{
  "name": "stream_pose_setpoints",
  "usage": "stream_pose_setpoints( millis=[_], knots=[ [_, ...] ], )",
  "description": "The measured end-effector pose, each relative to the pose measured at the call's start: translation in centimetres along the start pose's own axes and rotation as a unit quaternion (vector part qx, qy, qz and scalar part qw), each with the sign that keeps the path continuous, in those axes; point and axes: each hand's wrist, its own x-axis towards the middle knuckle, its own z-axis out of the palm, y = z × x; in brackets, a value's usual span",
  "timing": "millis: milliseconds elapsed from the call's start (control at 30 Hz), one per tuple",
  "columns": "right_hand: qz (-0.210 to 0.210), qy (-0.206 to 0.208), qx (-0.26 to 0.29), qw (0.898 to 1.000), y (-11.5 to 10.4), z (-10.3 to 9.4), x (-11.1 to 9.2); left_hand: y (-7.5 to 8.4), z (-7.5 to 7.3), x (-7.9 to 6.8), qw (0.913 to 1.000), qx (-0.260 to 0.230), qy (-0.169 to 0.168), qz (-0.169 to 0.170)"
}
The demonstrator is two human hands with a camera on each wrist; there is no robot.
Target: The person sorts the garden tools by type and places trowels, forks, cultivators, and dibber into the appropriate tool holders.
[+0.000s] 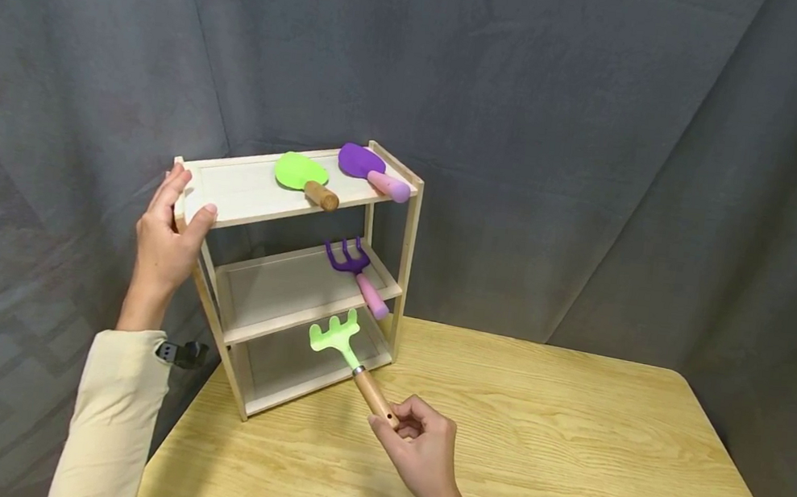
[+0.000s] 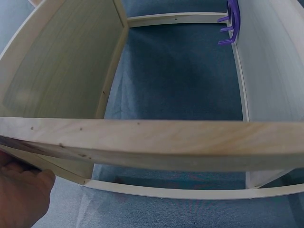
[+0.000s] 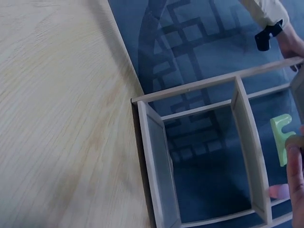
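Observation:
A small green hand rake (image 1: 336,337) with a wooden handle is pinched near its handle end by my right hand (image 1: 424,450), in front of the shelf's lower part. My left hand (image 1: 169,237) grips the left end of the wooden shelf's top board (image 1: 229,190), thumb over the front edge. On that board lie a green trowel (image 1: 300,171) with a wooden handle and a purple trowel (image 1: 362,161) with a pink handle. A purple hand rake (image 1: 349,262) rests on the middle shelf at the right, its pink handle jutting past the front edge.
The three-tier shelf stands at the left of a wood-grain table (image 1: 567,444). Grey curtain (image 1: 527,132) hangs behind it and at the sides. The bottom tier (image 1: 284,362) is partly hidden by the green rake. A black wrist camera (image 1: 183,354) sits at the left cuff.

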Motion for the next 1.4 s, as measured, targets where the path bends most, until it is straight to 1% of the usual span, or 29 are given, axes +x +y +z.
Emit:
stream_pose_setpoints(
  millis=[200, 567, 667, 900, 1033, 1233, 1300, 1400],
  knots=[
    [-0.019, 0.008, 0.002, 1.0, -0.3, 0.9, 0.7, -0.1, 0.0, 0.1, 1.0, 0.001, 0.0, -0.002],
    [-0.044, 0.003, -0.008, 0.999, -1.0, 1.9, 2.0, -0.2, 0.1, 0.1, 0.9999, -0.007, 0.005, 0.007],
    [-0.043, 0.0, 0.002, 0.999, -1.2, 2.1, 2.2, -0.2, 0.1, 0.1, 0.9999, -0.007, 0.006, 0.005],
    [-0.022, -0.012, 0.016, 1.0, -1.6, 2.7, 2.8, 0.0, 0.0, 0.0, 0.9999, -0.009, 0.007, 0.003],
    [-0.032, -0.016, 0.008, 0.999, -1.8, 3.1, 3.3, -0.1, 0.0, 0.0, 0.9999, -0.011, 0.009, 0.004],
    [-0.044, -0.008, -0.014, 0.999, -2.0, 3.6, 4.3, -0.2, 0.0, 0.1, 0.9999, -0.007, 0.009, 0.008],
    [-0.042, -0.01, -0.017, 0.999, -1.8, 3.7, 4.6, -0.2, 0.0, 0.1, 0.9999, -0.008, 0.011, 0.01],
    [-0.046, -0.018, -0.017, 0.999, 0.0, 4.1, 4.9, -0.1, 0.0, 0.2, 0.9998, -0.011, 0.011, 0.01]
  ],
)
